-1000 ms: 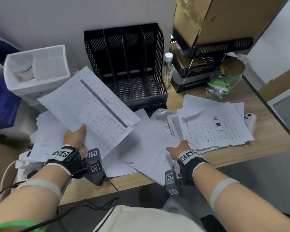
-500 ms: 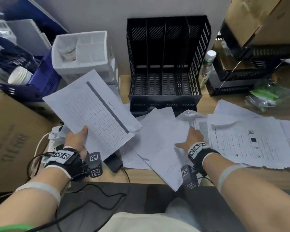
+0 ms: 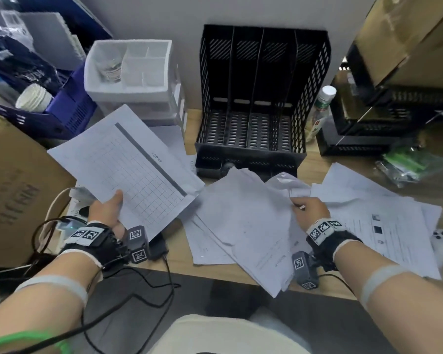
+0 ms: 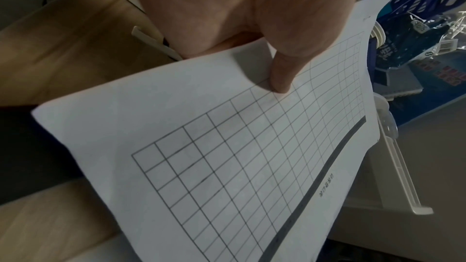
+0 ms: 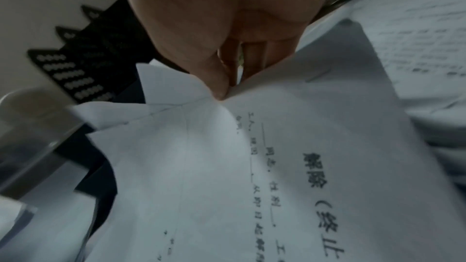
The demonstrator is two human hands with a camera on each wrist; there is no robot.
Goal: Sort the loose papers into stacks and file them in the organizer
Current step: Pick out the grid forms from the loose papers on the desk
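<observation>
**Papers in both hands at a crowded desk**

Papers point(image 3: 243, 221) lay fanned in loose, overlapping white sheets across the wooden desk point(image 3: 315, 162), some creased and curled, several hanging over its near edge. The left hand point(image 3: 105, 213) held a smooth grid sheet point(image 3: 128, 172) above the desk's left end, its thumb pressed flat on the printed squares and the fingers tucked out of sight beneath; a dark band ran along one long side of the page beside a line of small print too fine to read. The right hand point(image 3: 310, 210) pinched the crumpled top edge of a printed sheet point(image 5: 290, 156) between thumb and fingers, the paper puckering at the grip; bold characters ran down the page, blurred in the wrist view. Behind the pile stood the black mesh organizer point(image 3: 264, 98), a perforated metal rack with upright dividers forming narrow slots, its front edge touched by the curled sheets. A white plastic drawer unit point(image 3: 131, 72) sat to its left, its lower part hidden behind the grid sheet. To the right, a white-capped bottle point(image 3: 320, 108) stood just beside the rack. More printed pages point(image 3: 384, 231) spread under the right forearm. A brown cardboard box point(image 3: 13, 190) was cut off at the left edge, its lettering hard to make out.
</observation>
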